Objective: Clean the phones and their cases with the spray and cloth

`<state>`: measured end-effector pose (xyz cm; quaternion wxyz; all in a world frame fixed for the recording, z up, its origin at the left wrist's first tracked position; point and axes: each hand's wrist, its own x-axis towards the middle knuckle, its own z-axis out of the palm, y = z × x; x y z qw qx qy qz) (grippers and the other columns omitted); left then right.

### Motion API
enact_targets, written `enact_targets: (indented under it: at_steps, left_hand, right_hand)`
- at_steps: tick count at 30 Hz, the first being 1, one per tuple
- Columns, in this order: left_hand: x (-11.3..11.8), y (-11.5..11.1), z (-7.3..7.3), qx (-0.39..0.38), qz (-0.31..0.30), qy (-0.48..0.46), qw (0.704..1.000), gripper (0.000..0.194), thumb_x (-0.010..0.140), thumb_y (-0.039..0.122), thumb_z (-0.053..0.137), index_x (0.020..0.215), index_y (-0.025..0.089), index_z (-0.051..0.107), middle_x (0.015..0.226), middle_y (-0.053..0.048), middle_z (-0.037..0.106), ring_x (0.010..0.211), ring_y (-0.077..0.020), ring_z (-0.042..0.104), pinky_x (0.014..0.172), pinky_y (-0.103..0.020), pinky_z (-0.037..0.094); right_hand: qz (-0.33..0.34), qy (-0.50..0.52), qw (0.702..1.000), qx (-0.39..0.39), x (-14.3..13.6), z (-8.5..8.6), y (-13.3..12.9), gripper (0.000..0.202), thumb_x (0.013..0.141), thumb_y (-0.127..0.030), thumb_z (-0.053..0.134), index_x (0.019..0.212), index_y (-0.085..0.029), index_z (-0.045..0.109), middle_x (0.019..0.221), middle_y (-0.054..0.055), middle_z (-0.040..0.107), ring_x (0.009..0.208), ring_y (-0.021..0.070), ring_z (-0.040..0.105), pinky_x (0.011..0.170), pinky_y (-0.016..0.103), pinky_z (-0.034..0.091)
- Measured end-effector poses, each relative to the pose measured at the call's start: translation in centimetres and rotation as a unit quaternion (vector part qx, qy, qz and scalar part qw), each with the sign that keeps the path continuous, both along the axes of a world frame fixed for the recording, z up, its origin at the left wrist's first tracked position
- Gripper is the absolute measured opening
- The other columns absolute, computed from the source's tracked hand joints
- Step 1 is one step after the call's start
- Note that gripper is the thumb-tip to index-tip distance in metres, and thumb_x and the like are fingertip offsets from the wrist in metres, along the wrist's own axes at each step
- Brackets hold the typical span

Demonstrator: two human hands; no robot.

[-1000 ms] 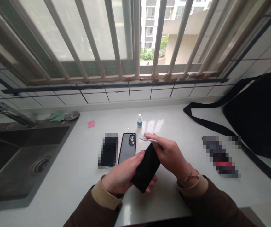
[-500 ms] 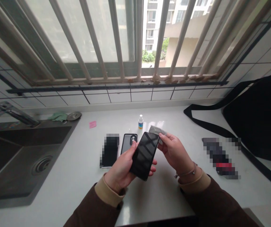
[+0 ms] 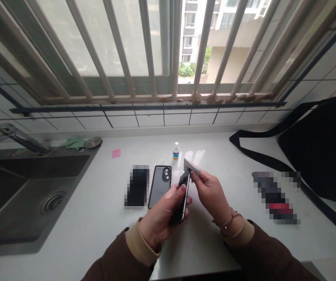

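My left hand (image 3: 163, 212) is closed around a black smartphone (image 3: 182, 203), which is tilted so that its long side edge faces up toward me. In my right hand (image 3: 210, 191) a grey-white cloth (image 3: 192, 166) is pinched, and it touches the phone's upper end. Just left of the phone, a dark phone case (image 3: 159, 187) with a camera cutout lies on the counter, partly behind my left hand. A small white bottle (image 3: 176, 152) with a blue and yellow label stands beyond the phone.
A blurred-out dark object (image 3: 138, 186) lies left of the case, near a pink note (image 3: 116, 153). The sink (image 3: 39, 244) and faucet (image 3: 24, 140) occupy the left. A black bag (image 3: 317, 144) with a long strap and another blurred item (image 3: 276, 199) are at right.
The phone has turned from screen-up to edge-up in my left hand. My right hand has shifted slightly left and down with the cloth, and more of the phone case shows.
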<state>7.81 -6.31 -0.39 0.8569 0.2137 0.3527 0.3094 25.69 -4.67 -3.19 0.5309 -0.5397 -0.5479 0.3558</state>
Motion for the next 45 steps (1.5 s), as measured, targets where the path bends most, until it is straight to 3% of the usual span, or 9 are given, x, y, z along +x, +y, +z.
enact_targets:
  at_steps: [3, 6, 9, 15, 21, 28, 35, 41, 45]
  left_hand:
    - [-0.2, -0.2, 0.3, -0.037, -0.026, -0.028, 0.999, 0.059, 0.078, 0.045, 0.097, 0.117, 0.021, 0.060, 0.087, 0.001, 0.064, 0.056, -0.0075, 0.055, 0.046, -0.017, 0.039]
    - [0.1, -0.3, 0.2, -0.066, -0.011, -0.075, 0.995, 0.049, 0.079, 0.038, 0.094, 0.111, 0.017, 0.064, 0.087, 0.000, 0.064, 0.060, -0.0089, 0.056, 0.050, -0.019, 0.042]
    - [0.5, -0.3, -0.1, -0.061, 0.030, -0.087, 0.994, 0.033, 0.087, 0.037, 0.085, 0.104, 0.014, 0.070, 0.089, -0.005, 0.069, 0.067, -0.0126, 0.062, 0.057, -0.022, 0.050]
    - [0.3, 0.6, 0.1, -0.019, 0.135, -0.094, 0.986, 0.012, 0.097, 0.026, 0.075, 0.102, 0.015, 0.076, 0.089, -0.005, 0.079, 0.082, -0.0188, 0.074, 0.100, -0.037, 0.059]
    - [-0.4, 1.7, 0.4, -0.013, 0.203, -0.075, 0.976, 0.026, 0.107, 0.031, 0.063, 0.103, 0.010, 0.076, 0.102, -0.015, 0.082, 0.099, -0.0249, 0.080, 0.104, -0.039, 0.060]
    - [-0.7, 0.8, 0.3, 0.035, 0.102, -0.100, 0.989, 0.030, 0.096, 0.034, 0.081, 0.121, 0.018, 0.075, 0.120, -0.011, 0.080, 0.110, -0.0257, 0.077, 0.111, -0.045, 0.056]
    - [-1.3, 0.4, 0.2, 0.064, -0.039, -0.104, 0.992, 0.049, 0.097, 0.032, 0.077, 0.144, 0.024, 0.066, 0.137, -0.017, 0.073, 0.131, -0.0355, 0.069, 0.117, -0.056, 0.048]
    - [-0.9, 0.5, 0.0, 0.056, -0.047, -0.061, 0.995, 0.049, 0.094, 0.026, 0.078, 0.142, 0.022, 0.067, 0.137, -0.018, 0.072, 0.130, -0.0346, 0.069, 0.115, -0.053, 0.048]
    - [-0.7, 0.6, 0.0, 0.070, 0.006, -0.066, 0.995, 0.054, 0.095, 0.027, 0.078, 0.147, 0.027, 0.063, 0.132, -0.013, 0.075, 0.120, -0.0292, 0.073, 0.114, -0.050, 0.048]
  right_hand:
    - [-0.002, -0.072, 0.996, 0.053, -0.2, -0.1, -0.4, 0.041, 0.110, -0.038, 0.058, 0.148, -0.030, 0.070, 0.150, 0.003, 0.070, 0.141, 0.0293, 0.067, 0.123, 0.048, 0.053]
    - [0.019, -0.108, 0.990, 0.086, -0.5, -0.4, -0.6, 0.044, 0.111, -0.032, 0.055, 0.153, -0.033, 0.065, 0.155, 0.000, 0.065, 0.145, 0.0271, 0.062, 0.126, 0.045, 0.051]
    - [0.062, -0.120, 0.986, 0.102, -0.8, -0.3, -0.8, 0.046, 0.110, -0.024, 0.054, 0.154, -0.036, 0.063, 0.157, -0.004, 0.062, 0.146, 0.0256, 0.061, 0.127, 0.044, 0.050]
    - [0.168, -0.109, 0.970, 0.139, -0.8, 0.4, -1.2, 0.053, 0.108, -0.014, 0.053, 0.152, -0.041, 0.063, 0.152, -0.005, 0.066, 0.139, 0.0255, 0.067, 0.124, 0.050, 0.053]
    - [0.236, -0.114, 0.946, 0.194, -0.7, 0.3, -1.4, 0.061, 0.106, -0.008, 0.056, 0.157, -0.041, 0.058, 0.148, -0.004, 0.070, 0.142, 0.0261, 0.064, 0.131, 0.053, 0.043]
    - [0.182, -0.138, 0.937, 0.263, -0.5, -0.1, -1.5, 0.065, 0.105, -0.005, 0.054, 0.159, -0.041, 0.055, 0.157, 0.000, 0.063, 0.144, 0.0257, 0.063, 0.131, 0.059, 0.044]
    - [0.101, -0.146, 0.961, 0.214, 0.0, 0.6, -1.4, 0.063, 0.108, -0.008, 0.047, 0.161, -0.040, 0.052, 0.162, -0.002, 0.058, 0.151, 0.0266, 0.055, 0.134, 0.059, 0.039]
    - [0.089, -0.138, 0.967, 0.193, 0.0, 0.4, -1.2, 0.054, 0.109, -0.012, 0.051, 0.153, -0.040, 0.063, 0.162, -0.002, 0.057, 0.151, 0.0258, 0.056, 0.133, 0.059, 0.039]
    - [0.152, -0.175, 0.947, 0.223, 0.0, 0.7, -1.2, 0.051, 0.108, -0.013, 0.055, 0.152, -0.039, 0.064, 0.161, -0.001, 0.058, 0.151, 0.0252, 0.056, 0.133, 0.059, 0.040]
